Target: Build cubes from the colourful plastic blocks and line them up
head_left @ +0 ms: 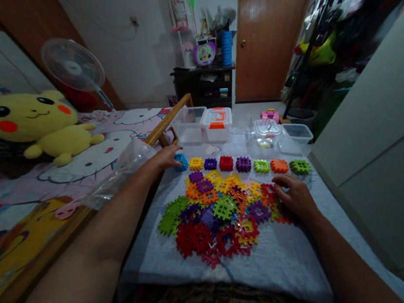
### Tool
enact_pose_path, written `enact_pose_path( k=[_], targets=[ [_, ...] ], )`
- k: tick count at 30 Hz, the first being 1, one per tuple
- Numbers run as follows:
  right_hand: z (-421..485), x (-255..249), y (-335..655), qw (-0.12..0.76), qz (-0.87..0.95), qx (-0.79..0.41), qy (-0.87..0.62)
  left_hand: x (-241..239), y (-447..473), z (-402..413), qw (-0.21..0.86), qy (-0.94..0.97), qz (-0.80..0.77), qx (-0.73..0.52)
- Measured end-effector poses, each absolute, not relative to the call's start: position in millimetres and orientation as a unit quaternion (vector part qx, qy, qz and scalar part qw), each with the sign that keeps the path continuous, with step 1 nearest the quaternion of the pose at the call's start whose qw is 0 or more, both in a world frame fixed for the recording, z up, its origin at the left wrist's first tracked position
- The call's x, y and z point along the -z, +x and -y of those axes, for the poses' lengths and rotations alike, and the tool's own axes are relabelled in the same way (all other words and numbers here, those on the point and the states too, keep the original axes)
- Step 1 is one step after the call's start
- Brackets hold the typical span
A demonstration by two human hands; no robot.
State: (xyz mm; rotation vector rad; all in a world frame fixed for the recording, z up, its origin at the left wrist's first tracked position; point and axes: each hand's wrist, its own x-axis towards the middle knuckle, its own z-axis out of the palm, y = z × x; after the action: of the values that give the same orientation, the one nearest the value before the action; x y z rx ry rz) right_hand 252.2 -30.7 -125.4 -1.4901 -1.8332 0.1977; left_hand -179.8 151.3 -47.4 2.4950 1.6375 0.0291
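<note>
Handling, blue block (181,162): best steadied lightly on opposite faces, since a hard squeeze would likely part the joined tabs; squaring it up calls for care not to nudge the yellow block (196,163)
Handling, red pieces (268,193): best lifted singly by an edge, as the notches likely catch on one another
Blue block, place: left end of the row of eight, against the fingers of the left hand (168,157)
Left hand, state: fingers on the block; clasping or merely resting, cannot tell
Right hand (296,195), state: fingers loosely bent at the red pieces, near the orange block (279,166); any hold cannot be told
Heap (224,208): flat notched pieces, mixed colours, between the hands
Worktop (281,259): cloth-covered, bearing row and heap
</note>
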Motion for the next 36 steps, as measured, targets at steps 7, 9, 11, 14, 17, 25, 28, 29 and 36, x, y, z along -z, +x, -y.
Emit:
enact_pose_path(
  k=[7, 9, 11, 14, 17, 25, 28, 29, 36],
  targets=[
    [31, 126, 252, 0.370, 0.721, -0.082, -0.580, 47, -150, -85, 0.034, 0.866, -0.487, -0.109],
    [31, 126, 251, 0.373, 0.720, -0.084, -0.579, 59, -141, -70, 0.082, 0.864, -0.489, -0.092],
    [31, 126, 250, 0.377, 0.719, -0.086, -0.577, 72, -135, -62, 0.108, 0.853, -0.505, -0.082],
    [31, 126, 251, 0.379, 0.719, -0.082, -0.577, 87, -133, -62, 0.116, 0.840, -0.525, -0.077],
    [32, 126, 252, 0.376, 0.718, -0.083, -0.580, 94, -136, -67, 0.124, 0.832, -0.535, -0.079],
    [30, 129, 253, 0.370, 0.720, -0.087, -0.580, 101, -141, -74, 0.162, 0.820, -0.541, -0.095],
    [30, 129, 253, 0.368, 0.722, -0.088, -0.579, 103, -143, -76, 0.164, 0.812, -0.551, -0.103],
    [30, 128, 252, 0.369, 0.722, -0.088, -0.578, 103, -144, -76, 0.166, 0.808, -0.555, -0.106],
    [32, 126, 251, 0.376, 0.722, -0.085, -0.575, 105, -147, -74, 0.184, 0.783, -0.578, -0.141]
  ],
)
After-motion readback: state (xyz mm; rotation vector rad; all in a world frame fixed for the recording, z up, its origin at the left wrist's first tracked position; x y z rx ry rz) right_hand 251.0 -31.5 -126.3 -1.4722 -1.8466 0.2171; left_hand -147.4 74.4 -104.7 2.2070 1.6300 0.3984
